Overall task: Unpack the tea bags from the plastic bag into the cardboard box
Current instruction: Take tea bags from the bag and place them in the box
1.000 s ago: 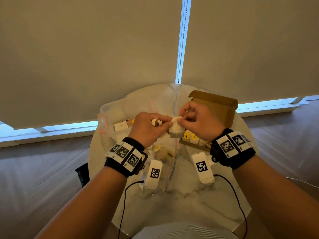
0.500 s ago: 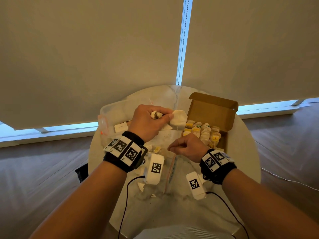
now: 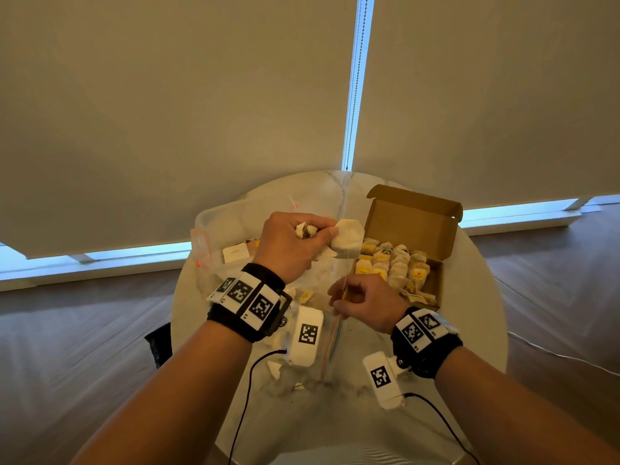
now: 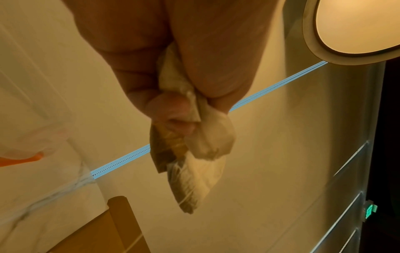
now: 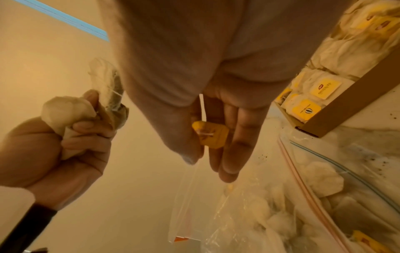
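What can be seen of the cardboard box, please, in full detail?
The cardboard box is plain brown, mailer style, and stands open on the right part of the round marble table. Its lid stands up at the far side, with side flaps folded in. Inside, tea bags with yellow tags lie packed in rows, nearly filling it. The plastic bag lies next to its near corner. Neither hand touches it.
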{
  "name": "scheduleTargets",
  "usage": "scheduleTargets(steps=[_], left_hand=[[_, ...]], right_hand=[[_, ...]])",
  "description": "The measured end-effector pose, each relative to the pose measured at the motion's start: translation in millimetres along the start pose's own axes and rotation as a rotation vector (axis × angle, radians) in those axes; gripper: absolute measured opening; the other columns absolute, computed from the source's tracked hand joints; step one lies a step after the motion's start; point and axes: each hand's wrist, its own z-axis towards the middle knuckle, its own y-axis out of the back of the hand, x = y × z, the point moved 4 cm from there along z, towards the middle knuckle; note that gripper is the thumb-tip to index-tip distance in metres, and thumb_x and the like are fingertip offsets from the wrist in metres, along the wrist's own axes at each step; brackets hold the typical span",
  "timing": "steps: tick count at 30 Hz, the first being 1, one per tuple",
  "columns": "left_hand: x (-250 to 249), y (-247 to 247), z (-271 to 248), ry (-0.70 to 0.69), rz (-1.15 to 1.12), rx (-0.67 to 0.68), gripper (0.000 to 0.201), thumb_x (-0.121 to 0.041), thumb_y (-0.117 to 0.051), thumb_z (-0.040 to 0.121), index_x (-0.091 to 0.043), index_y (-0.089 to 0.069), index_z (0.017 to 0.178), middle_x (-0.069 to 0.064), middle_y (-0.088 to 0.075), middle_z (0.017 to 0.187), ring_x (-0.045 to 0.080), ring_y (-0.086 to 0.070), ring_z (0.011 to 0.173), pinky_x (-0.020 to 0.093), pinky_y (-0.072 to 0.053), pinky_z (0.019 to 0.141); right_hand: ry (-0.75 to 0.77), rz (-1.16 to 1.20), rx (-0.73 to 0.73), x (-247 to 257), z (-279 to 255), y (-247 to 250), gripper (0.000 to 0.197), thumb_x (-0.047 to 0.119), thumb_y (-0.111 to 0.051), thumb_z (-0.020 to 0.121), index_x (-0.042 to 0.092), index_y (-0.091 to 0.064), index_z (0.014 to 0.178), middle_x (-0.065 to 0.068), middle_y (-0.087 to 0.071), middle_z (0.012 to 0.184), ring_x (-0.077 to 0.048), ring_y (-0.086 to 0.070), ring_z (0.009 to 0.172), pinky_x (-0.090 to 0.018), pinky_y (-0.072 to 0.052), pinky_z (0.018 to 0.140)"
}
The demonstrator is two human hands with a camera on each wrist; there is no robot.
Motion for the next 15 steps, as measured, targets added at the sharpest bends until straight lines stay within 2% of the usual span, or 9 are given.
scheduleTargets(steps=[2,5,7,9,11,13,15], left_hand=[[-0.7,0.3,0.0,-0.007,0.004,-0.001,0.008,-0.013,-0.073,0.086,-0.015,-0.078,0.092,-0.002,-0.072,0.075,-0.001,-0.053,0.043,0.014,-0.041,0.043],[-0.3,1.1,0.5,-0.007,0.002,-0.002,0.008,-0.014,-0.073,0.086,-0.015,-0.078,0.092,-0.001,-0.073,0.075,0.0,-0.052,0.042,0.015,-0.041,0.043],[-0.6,1.6,0.7,-0.011,0.008,-0.005,0.008,-0.014,-0.073,0.086,-0.015,-0.078,0.092,-0.001,-0.073,0.076,-0.001,-0.053,0.043,0.015,-0.041,0.043],[-1.0,1.9,0.3,-0.013,0.012,-0.005,0.009,-0.014,-0.073,0.086,-0.015,-0.078,0.093,-0.002,-0.073,0.075,0.0,-0.053,0.044,0.014,-0.041,0.043],[-1.1,1.9,0.0,-0.018,0.016,-0.006,0.009,-0.014,-0.073,0.086,-0.015,-0.078,0.093,-0.002,-0.073,0.075,-0.001,-0.053,0.044,0.014,-0.041,0.043],[-1.6,1.7,0.2,-0.026,0.016,-0.01,0.009,-0.014,-0.073,0.086,-0.013,-0.078,0.093,-0.001,-0.073,0.077,-0.002,-0.054,0.044,0.014,-0.041,0.044],[-1.5,1.4,0.7,-0.029,0.012,-0.014,0.009,-0.014,-0.073,0.085,-0.012,-0.079,0.093,0.001,-0.074,0.08,-0.002,-0.054,0.045,0.013,-0.041,0.044]], right_hand=[[0.0,-0.006,-0.001,1.8,-0.8,0.3,0.01,0.003,-0.072,0.081,0.01,-0.069,0.088,-0.017,-0.072,0.077,-0.025,-0.068,0.065,-0.033,-0.058,0.065],[-0.006,-0.005,-0.002,4.3,-1.7,0.7,0.01,0.003,-0.074,0.08,0.003,-0.07,0.09,-0.017,-0.072,0.074,-0.018,-0.065,0.059,-0.027,-0.055,0.06],[-0.014,0.029,0.008,5.0,-2.2,0.6,0.015,-0.003,-0.068,0.083,0.001,-0.068,0.097,-0.016,-0.072,0.08,-0.019,-0.067,0.065,-0.026,-0.056,0.063],[-0.026,0.08,0.029,3.8,-1.5,-1.0,0.027,-0.015,-0.054,0.083,-0.001,-0.065,0.104,-0.017,-0.07,0.088,-0.024,-0.07,0.076,-0.029,-0.058,0.068],[-0.038,0.101,0.029,2.6,-0.3,-2.4,0.035,-0.02,-0.043,0.084,-0.001,-0.064,0.105,-0.021,-0.068,0.091,-0.026,-0.07,0.079,-0.031,-0.059,0.071],[-0.041,0.107,0.017,2.7,-0.2,-3.1,0.028,-0.016,-0.044,0.09,0.001,-0.062,0.102,-0.024,-0.068,0.091,-0.025,-0.07,0.076,-0.03,-0.059,0.069],[-0.042,0.121,0.016,2.0,-0.9,-4.2,0.02,-0.011,-0.046,0.093,0.003,-0.059,0.097,-0.028,-0.068,0.092,-0.029,-0.07,0.077,-0.031,-0.059,0.067]])
